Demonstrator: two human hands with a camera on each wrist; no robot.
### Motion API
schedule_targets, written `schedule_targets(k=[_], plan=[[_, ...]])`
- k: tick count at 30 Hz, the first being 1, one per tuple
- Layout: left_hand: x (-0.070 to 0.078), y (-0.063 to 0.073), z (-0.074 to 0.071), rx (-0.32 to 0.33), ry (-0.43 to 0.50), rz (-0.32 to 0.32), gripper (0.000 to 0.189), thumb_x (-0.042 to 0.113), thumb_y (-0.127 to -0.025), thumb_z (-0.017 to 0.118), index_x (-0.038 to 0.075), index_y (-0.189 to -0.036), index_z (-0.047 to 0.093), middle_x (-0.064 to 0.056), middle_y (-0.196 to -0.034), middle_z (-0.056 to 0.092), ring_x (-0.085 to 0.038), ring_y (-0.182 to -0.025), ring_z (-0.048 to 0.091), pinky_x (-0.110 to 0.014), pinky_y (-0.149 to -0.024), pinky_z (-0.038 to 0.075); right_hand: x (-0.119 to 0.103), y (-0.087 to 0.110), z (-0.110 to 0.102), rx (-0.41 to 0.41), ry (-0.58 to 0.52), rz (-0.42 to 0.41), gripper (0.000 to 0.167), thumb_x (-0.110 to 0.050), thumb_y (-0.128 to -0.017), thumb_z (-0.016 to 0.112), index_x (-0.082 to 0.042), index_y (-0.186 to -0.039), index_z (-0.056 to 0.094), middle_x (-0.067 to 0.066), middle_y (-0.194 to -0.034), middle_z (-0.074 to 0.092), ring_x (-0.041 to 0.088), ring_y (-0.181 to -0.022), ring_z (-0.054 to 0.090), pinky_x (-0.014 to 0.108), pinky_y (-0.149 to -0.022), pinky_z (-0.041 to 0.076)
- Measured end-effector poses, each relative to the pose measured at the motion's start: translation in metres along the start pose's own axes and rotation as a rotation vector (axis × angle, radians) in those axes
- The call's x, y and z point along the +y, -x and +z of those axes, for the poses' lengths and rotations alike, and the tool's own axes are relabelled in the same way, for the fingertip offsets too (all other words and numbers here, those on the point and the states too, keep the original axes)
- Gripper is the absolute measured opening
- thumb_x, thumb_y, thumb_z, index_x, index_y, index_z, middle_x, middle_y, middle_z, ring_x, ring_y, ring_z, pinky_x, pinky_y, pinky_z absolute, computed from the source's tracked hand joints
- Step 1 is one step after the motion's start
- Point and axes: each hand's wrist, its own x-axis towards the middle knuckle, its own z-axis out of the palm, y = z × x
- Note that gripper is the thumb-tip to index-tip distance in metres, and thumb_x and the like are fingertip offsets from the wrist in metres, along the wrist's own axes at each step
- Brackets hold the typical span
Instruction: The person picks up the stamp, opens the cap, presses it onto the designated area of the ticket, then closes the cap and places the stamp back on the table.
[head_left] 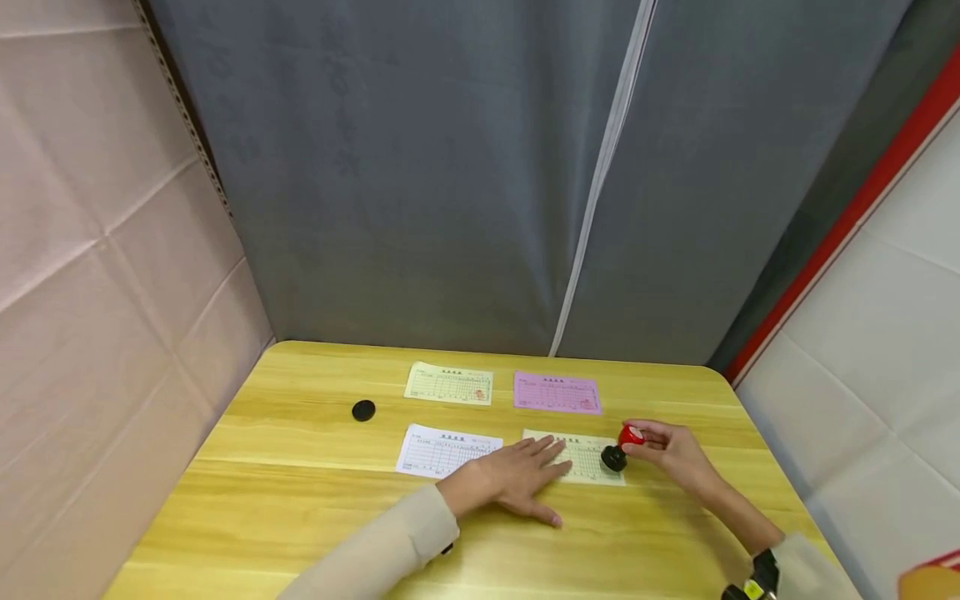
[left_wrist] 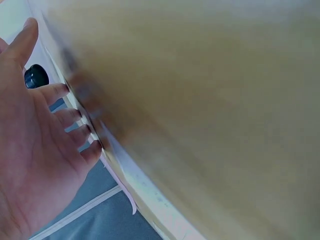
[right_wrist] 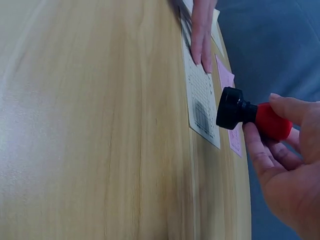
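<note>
In my right hand [head_left: 678,454] I grip a stamp [right_wrist: 270,121] by its red knob, with its black base held above the right end of a pale green form [head_left: 588,467]. The right wrist view shows a gap between the stamp and the paper. My left hand [head_left: 513,479] lies flat with spread fingers, its fingertips pressing on the left part of that form. Left of it a white form [head_left: 442,450] is partly covered by the left hand and wrist.
Behind lie another pale green form [head_left: 448,385] and a pink form [head_left: 557,393], each bearing a small red mark at its lower right. A round black lid-like disc [head_left: 363,410] is on the wooden table [head_left: 300,500] at the left. A grey curtain [head_left: 412,183] hangs behind.
</note>
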Motion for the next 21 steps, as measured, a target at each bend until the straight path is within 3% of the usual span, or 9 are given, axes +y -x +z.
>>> schedule_targets(k=[11, 21], plan=[[0.0, 0.001, -0.006, -0.031, 0.006, 0.007, 0.099, 0.084, -0.094, 0.045, 0.024, -0.17, 0.024, -0.007, -0.178, 0.013, -0.025, -0.164, 0.013, -0.037, -0.132, 0.019, -0.002, 0.006, 0.01, 0.01, 0.13, -0.069, 0.05, -0.015, -0.086, 0.089, 0.003, -0.13, 0.073, 0.021, -0.119, 0.076, 0.01, -0.095, 0.074, 0.021, -0.075, 0.062], [0.0, 0.001, -0.007, -0.031, -0.012, 0.005, 0.101, 0.084, -0.093, 0.049, 0.024, -0.17, 0.024, -0.007, -0.178, 0.014, -0.025, -0.164, 0.014, -0.037, -0.132, 0.02, -0.001, 0.005, 0.017, -0.049, 0.15, -0.145, 0.05, -0.009, -0.085, 0.089, 0.009, -0.129, 0.072, 0.023, -0.12, 0.076, 0.014, -0.093, 0.076, 0.021, -0.076, 0.063]])
